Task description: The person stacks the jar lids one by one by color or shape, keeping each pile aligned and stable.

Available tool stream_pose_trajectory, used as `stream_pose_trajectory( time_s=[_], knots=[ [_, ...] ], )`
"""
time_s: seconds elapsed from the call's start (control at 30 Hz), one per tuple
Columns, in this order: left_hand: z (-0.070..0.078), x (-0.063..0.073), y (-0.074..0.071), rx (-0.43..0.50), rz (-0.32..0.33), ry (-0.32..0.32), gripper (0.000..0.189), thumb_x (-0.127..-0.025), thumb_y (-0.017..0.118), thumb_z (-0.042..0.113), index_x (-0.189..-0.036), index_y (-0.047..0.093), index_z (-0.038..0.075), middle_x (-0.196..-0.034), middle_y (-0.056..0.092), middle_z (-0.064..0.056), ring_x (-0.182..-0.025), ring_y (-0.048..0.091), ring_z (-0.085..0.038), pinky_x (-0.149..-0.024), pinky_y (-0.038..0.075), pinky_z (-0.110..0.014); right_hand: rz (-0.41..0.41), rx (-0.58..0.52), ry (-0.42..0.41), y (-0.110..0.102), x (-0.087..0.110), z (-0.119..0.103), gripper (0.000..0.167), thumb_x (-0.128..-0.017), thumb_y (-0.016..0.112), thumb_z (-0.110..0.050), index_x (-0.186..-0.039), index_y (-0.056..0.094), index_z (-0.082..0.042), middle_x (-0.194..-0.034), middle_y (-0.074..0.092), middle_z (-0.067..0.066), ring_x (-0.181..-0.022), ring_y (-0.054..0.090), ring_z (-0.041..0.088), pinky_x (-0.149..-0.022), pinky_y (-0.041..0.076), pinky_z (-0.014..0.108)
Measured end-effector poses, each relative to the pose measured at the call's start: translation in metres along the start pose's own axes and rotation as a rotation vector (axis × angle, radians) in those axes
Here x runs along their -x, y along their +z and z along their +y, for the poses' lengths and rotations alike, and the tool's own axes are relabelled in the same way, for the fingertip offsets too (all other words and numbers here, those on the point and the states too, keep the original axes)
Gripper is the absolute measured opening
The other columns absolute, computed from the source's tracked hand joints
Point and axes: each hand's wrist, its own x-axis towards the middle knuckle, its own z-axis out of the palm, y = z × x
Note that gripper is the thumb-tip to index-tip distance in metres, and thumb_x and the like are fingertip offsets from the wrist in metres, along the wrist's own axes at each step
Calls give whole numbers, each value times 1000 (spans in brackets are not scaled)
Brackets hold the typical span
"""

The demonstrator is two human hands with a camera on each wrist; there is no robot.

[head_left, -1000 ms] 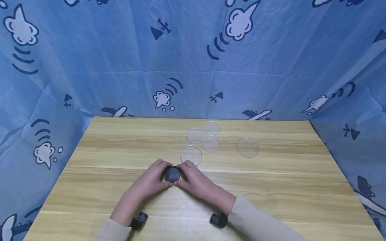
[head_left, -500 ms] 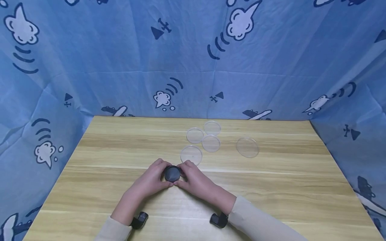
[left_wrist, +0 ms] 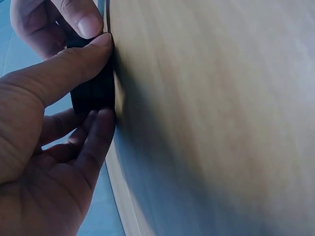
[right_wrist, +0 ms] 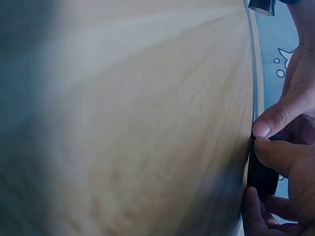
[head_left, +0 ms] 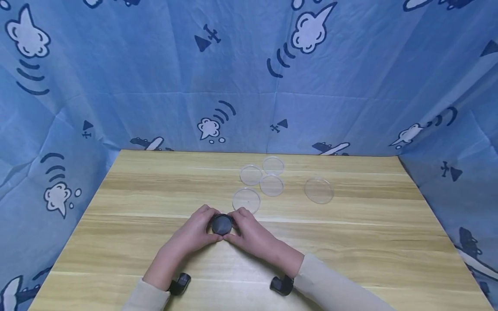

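Between both hands stands a small black round piece (head_left: 222, 224), short and cylindrical, with a raised rim around its dark flat top. My left hand (head_left: 196, 232) grips its left side, thumb at the front and fingers behind. From the other side my right hand (head_left: 250, 232) holds it the same way, and the two thumb tips nearly meet at the near edge. In the left wrist view the black side wall (left_wrist: 93, 91) appears between thumb and fingers, its base at the tabletop. Just behind the right fingers lies a clear disc (head_left: 247, 200).
Three smaller clear discs lie grouped further back, one of them a round transparent disc (head_left: 272, 185). A larger clear disc (head_left: 319, 190) lies alone to the right. The wooden table (head_left: 369, 242) ends at a blue patterned curtain (head_left: 241, 77) behind and on both sides.
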Motion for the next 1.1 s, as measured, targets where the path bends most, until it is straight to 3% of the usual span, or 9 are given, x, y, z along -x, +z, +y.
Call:
stream_pose_trajectory(
  time_s=[0.23,0.93,1.1],
  knots=[
    [-2,1,-2,1,4,32,51,-74,94,12,-118,69,2,-108,65,-7,-103,64,-19,-98,55,-44,-10,0,13,1,0,-1,47,-91,82,-24,-129,64,-3,-106,53,3,-94,44,14,-82,46,26],
    [-1,1,0,-2,6,21,51,-75,92,11,-119,68,1,-110,65,-8,-105,64,-21,-99,54,-46,-29,-51,47,-5,14,-5,59,-92,80,-30,-139,58,0,-109,52,5,-95,46,13,-81,47,26],
    [-1,0,-1,-2,10,14,51,-75,93,11,-119,69,2,-109,65,-8,-103,63,-20,-97,54,-44,-27,-86,41,-9,21,-2,60,-93,80,-30,-140,58,0,-116,56,5,-101,54,13,-90,53,27]
  ],
)
